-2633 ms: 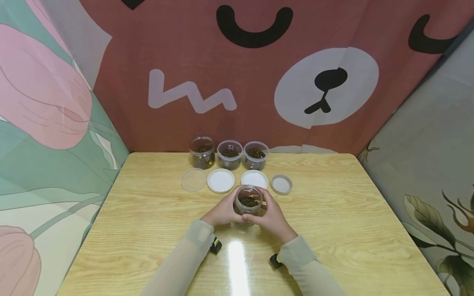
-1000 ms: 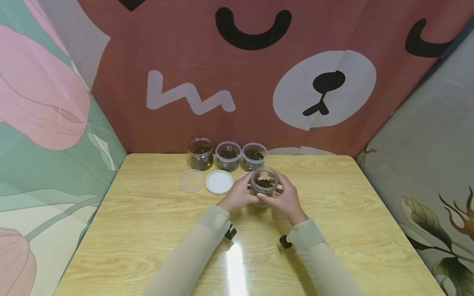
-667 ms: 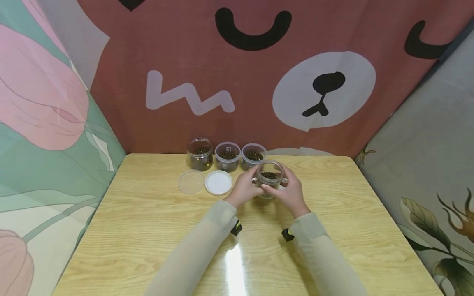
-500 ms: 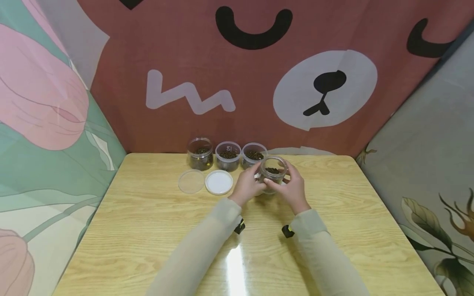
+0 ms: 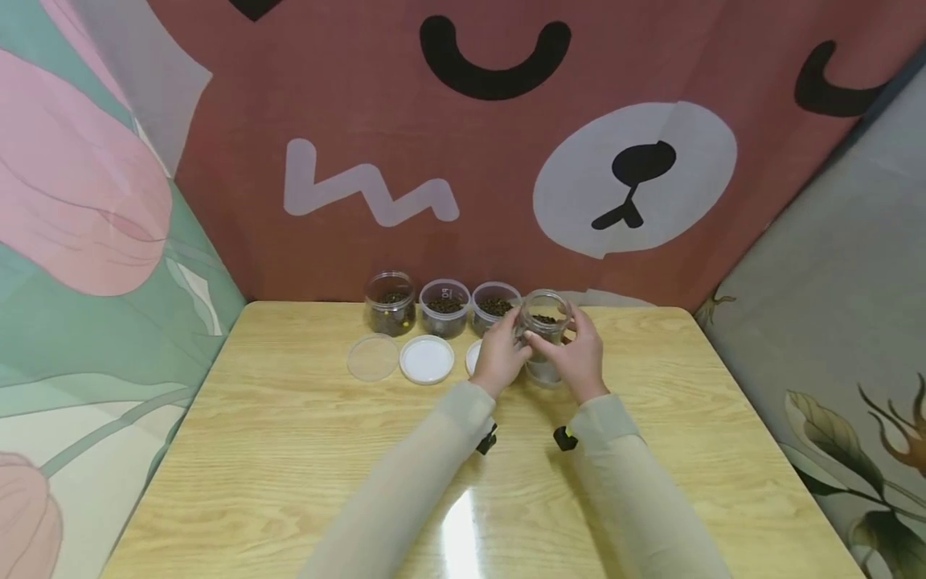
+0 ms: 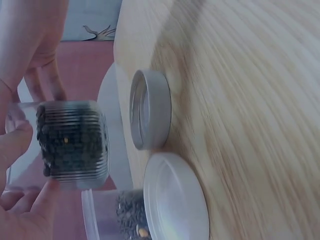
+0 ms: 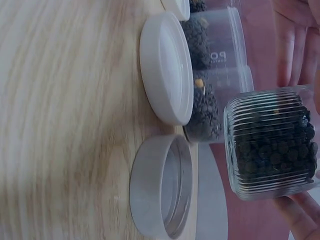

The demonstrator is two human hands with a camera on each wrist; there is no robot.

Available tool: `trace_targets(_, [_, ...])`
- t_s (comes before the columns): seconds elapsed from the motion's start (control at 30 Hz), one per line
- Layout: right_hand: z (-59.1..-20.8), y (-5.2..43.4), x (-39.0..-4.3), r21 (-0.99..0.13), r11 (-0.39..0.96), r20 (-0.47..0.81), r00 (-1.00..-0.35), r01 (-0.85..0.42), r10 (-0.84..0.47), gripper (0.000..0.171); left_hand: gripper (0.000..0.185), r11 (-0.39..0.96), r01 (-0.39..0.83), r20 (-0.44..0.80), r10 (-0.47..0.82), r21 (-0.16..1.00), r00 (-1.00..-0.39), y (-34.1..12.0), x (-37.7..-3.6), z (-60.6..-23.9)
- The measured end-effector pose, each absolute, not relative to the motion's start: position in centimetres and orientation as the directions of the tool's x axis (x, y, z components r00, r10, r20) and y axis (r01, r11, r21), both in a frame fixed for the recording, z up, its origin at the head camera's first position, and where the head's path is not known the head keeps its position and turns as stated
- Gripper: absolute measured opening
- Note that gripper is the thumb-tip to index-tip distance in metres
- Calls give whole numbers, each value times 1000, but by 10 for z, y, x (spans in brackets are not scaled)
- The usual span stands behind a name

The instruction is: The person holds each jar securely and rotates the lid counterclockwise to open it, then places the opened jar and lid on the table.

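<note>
A clear ribbed jar [image 5: 546, 323], part filled with dark pellets, is held up off the table between both hands. My left hand [image 5: 501, 352] grips its left side, and my right hand [image 5: 583, 354] grips the right side, thumbs toward me. Its mouth is uncovered. In the right wrist view the jar's ribbed wall [image 7: 272, 145] shows pellets packed inside. Below the jar lies a grey screw lid [image 6: 152, 110], partly hidden by the hands in the head view. A white lid [image 7: 165, 70] lies beside it, also partly covered in the head view.
Along the back edge stand a clear jar [image 5: 391, 315] and two plastic tubs, left [image 5: 444, 314] and right [image 5: 492, 310], all holding dark pellets. In front of them lie a clear lid [image 5: 373, 358] and another white lid [image 5: 427, 359]. A printed cloth [image 5: 362, 249] hangs behind the table.
Both hands have carried the ribbed jar from the table's middle toward the back right, over the grey lid and close beside the right tub. The other containers stay put.
</note>
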State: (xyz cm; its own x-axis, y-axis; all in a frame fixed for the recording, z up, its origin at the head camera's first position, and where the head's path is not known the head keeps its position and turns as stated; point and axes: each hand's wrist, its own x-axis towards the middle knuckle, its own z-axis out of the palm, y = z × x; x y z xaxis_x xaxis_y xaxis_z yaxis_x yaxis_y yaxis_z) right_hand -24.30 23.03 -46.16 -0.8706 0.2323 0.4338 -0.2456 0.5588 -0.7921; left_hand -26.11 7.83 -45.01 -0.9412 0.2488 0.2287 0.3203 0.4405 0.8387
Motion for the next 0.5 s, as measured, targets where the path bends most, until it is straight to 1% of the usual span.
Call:
trace_targets(0.1, [-462,234,-248,-798,559,420,-873,-224,250,80,66,453,316,240,218,834,-946,86,-264,-451])
trace_targets(0.2, [-461,236,-252,-806,556,403,-875,-200,269,80,65,492,328,264,198,806,-944,91,-267,-452])
trace_targets(0.4, [-461,242,-258,-812,553,400,-867,-186,296,77,59,547,349,291,194,761,-937,99,-272,-451])
trace_targets(0.5, [-463,246,-261,-814,551,402,-863,-184,305,79,55,559,356,295,200,749,-934,102,-274,-452])
